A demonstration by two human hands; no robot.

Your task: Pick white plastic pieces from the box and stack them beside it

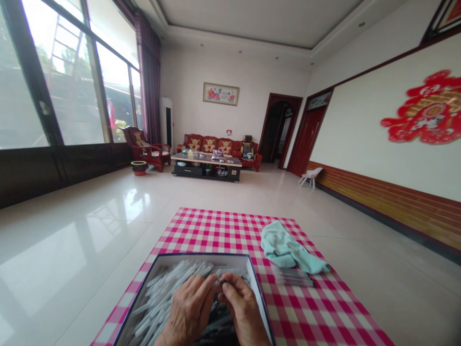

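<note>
Both hands meet over an open box with a dark blue rim. My left hand is closed in a pinch on what looks like a translucent pen barrel, mostly hidden by the fingers. Between the thumb and forefinger of my right hand is a small black pen cap, its end against the left fingertips. Many loose translucent pen barrels fill the left of the box. Dark pieces, too shadowed to make out, lie below the hands. Outside the box, several clear pens with dark ends lie in a row.
A mint-green cloth lies crumpled beside the pens on the pink-checked tablecloth. Farther off stand a low coffee table, a red wooden sofa, a bin and a small pale chair.
</note>
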